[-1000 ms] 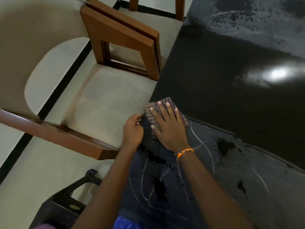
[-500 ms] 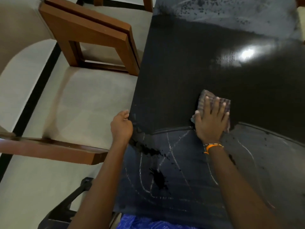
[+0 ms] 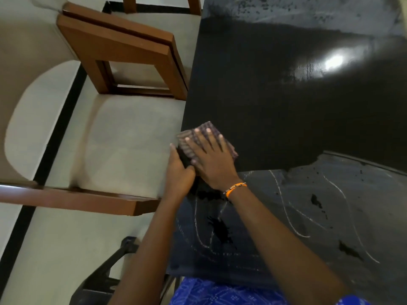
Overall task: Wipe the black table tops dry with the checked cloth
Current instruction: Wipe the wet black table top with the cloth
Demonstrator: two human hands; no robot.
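The black counter [image 3: 286,102] fills the right side of the view; its far surface is dark and glossy with a bright light reflection, and a greyish wet film lies along its far edge. A second black counter top [image 3: 308,227] sits nearest the person, butted against the first, and carries a dull grey film with pale curved streaks and dark blotches. To the left, on the pale tiled floor [image 3: 55,249], stand wooden chairs [image 3: 123,51] just beside the counter's left edge. A dark stool frame [image 3: 103,274] shows at the bottom. The checked cloth [image 3: 193,139] lies folded at the left edge of the far counter, near the seam between the two tops. The right hand [image 3: 211,157], with an orange band [image 3: 235,187] at the wrist, presses flat on the cloth with fingers spread. The left hand [image 3: 178,170] is curled over the counter's left edge, touching the cloth's near side. No containers are in view.
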